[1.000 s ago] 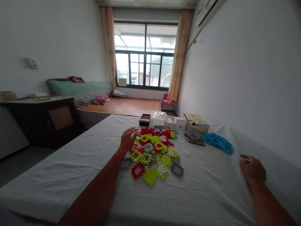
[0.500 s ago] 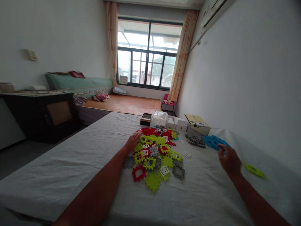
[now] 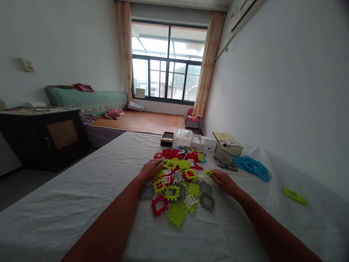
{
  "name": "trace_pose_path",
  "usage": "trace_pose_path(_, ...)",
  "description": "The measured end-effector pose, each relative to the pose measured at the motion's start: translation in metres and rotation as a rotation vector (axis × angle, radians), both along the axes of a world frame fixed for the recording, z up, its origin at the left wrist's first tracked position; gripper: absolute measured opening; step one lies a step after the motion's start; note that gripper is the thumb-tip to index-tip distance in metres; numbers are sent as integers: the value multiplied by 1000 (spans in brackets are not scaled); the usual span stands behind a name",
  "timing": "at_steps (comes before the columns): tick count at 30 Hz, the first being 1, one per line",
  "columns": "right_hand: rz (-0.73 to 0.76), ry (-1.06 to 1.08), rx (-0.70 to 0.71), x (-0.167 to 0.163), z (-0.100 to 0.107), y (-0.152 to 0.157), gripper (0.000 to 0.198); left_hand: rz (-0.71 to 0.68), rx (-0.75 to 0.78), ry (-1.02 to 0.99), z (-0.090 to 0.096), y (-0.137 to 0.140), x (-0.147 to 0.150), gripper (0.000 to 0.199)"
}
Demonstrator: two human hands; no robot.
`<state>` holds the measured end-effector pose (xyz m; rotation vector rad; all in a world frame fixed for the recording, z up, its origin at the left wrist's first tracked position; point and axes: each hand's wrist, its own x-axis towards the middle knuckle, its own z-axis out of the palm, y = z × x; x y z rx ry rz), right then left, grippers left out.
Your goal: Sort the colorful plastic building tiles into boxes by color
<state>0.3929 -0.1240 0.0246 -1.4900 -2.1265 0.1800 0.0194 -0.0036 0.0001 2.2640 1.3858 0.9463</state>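
Note:
A heap of flat interlocking building tiles in lime green, red and grey spreads over the white cloth, with small white window frames among them. My left hand lies on the left side of the heap, its fingers stretched over tiles there; I see nothing gripped in it. Just right of the heap, my right hand pinches a lime green tile between thumb and fingers. Toward the front lie a solid green tile, a red tile with an opening and a grey tile.
To the right are a grey tile pile, a blue tile pile and a lone green tile. Behind the heap stand a black box, a clear plastic container, white boxes and a yellow box.
My right hand has moved left from the blue pile to the heap's right edge and taken hold of a green tile. My left hand stays at the heap's left side.

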Motion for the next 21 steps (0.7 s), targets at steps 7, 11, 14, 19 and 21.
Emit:
trace_pose_path(7, -546, 296, 100, 117, -13, -11, 39, -9, 56, 239, 1, 5, 1, 51)
trace_pose_path(11, -1051, 397, 261, 200, -19, -46, 43, -12, 51, 261, 1, 10, 1, 55)
trace_pose_path(14, -1342, 418, 332, 240, -27, -72, 38, -24, 50, 257, 3, 10, 3, 56)
trace_pose_path(19, -1517, 400, 404, 253, -38, -87, 38, -20, 53, 225, 4, 9, 3, 55)
trace_pose_path(21, -1519, 376, 435, 247, -36, -87, 43, -23, 49, 223, 4, 7, 2, 55)
